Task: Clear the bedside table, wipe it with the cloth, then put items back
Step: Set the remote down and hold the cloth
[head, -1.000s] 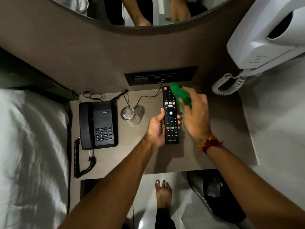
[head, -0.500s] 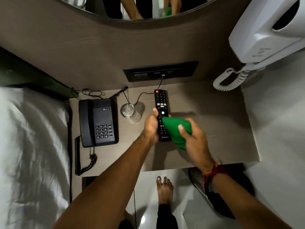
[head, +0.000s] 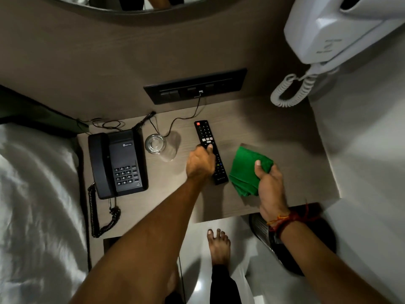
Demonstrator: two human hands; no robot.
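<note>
Head view says you're barely started: left grip (head: pixel 200 162) clamped on the remote (head: pixel 210 150), right grip (head: pixel 270 183) bunching the green cloth (head: pixel 245 170) just right of it, and phone (head: pixel 118 163) and glass (head: pixel 158 145) left of the remote aren't off the bench (head: pixel 285 137) yet.

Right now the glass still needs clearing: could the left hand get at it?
Probably not yet: the left hand is shut on the remote. The glass stands just left, nothing between.

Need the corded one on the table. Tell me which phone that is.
The black desk phone, resting left of the glass. The white handset unit hangs on the wall instead.
</note>
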